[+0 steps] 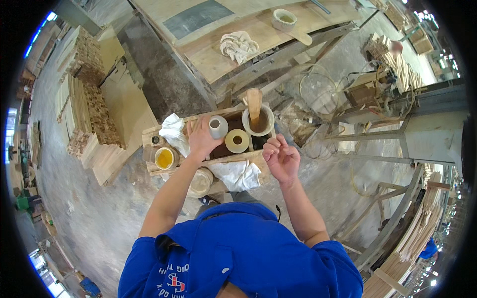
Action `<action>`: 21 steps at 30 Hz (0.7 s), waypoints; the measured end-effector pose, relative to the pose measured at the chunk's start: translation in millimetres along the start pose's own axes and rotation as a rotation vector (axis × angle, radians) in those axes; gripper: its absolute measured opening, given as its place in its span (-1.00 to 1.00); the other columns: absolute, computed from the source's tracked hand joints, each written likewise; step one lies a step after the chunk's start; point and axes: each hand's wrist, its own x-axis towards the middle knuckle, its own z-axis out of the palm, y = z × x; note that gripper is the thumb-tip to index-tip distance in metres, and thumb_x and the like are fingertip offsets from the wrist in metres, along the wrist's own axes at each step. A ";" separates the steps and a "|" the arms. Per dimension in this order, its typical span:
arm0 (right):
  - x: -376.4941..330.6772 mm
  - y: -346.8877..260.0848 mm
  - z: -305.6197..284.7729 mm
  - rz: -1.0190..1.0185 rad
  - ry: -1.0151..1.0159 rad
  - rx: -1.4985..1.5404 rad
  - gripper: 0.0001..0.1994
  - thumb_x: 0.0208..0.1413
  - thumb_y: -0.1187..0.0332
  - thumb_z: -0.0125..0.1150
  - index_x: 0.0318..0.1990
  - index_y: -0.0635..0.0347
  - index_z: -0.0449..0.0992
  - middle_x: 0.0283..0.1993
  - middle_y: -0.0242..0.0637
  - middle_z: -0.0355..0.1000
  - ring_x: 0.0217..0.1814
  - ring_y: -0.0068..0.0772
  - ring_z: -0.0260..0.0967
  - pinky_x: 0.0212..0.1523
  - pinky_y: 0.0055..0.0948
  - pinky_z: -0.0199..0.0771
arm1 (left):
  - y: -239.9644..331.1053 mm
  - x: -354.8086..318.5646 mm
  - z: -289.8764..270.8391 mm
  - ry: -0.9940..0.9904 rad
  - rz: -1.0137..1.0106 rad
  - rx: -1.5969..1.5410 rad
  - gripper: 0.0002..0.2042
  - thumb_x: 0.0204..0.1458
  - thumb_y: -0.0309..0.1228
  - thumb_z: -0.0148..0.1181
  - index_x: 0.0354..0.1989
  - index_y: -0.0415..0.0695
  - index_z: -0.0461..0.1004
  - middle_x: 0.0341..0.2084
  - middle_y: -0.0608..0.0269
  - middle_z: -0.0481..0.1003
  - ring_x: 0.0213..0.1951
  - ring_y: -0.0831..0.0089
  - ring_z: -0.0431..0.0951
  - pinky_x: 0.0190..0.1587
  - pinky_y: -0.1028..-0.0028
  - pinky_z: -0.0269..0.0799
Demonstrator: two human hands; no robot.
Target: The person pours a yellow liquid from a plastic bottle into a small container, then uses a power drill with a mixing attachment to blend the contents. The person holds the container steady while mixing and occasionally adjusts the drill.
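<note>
My left hand (199, 138) is closed round the side of a pale grey-white bottle (218, 130) with an open round mouth, at the left inside a wooden box (213, 160). Right beside that bottle stands a cream-coloured bottle (237, 146), its round opening dark. A pale tub (269, 130) of brown liquid holds a flat wooden paddle (254, 103) leaning upright. Past the box's right end, my right hand (283, 160) is raised with curled fingers, touching none of the containers; whatever it may hold is hidden.
White rags (174, 131) and another cloth (237, 175) drape over the box. A cup of yellow liquid (164, 158) and a round tub (200, 183) sit at its near left. Ahead is a workbench (213, 64) bearing a crumpled rag (239, 46) and a bowl (284, 21). Wood stacks (94, 114) stand left.
</note>
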 end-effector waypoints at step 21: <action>-120.8 42.3 -62.8 -0.259 0.349 -0.101 -0.68 -0.05 0.20 0.01 -0.14 0.12 0.40 -0.24 -0.30 0.32 -0.32 -0.38 0.24 -0.30 -0.40 0.29 | -0.3 -195.4 108.1 -0.679 -0.775 -1.279 -0.77 0.00 -0.30 0.09 -0.19 -0.06 0.30 -0.41 0.25 0.36 -0.41 0.42 0.39 -0.38 0.39 0.39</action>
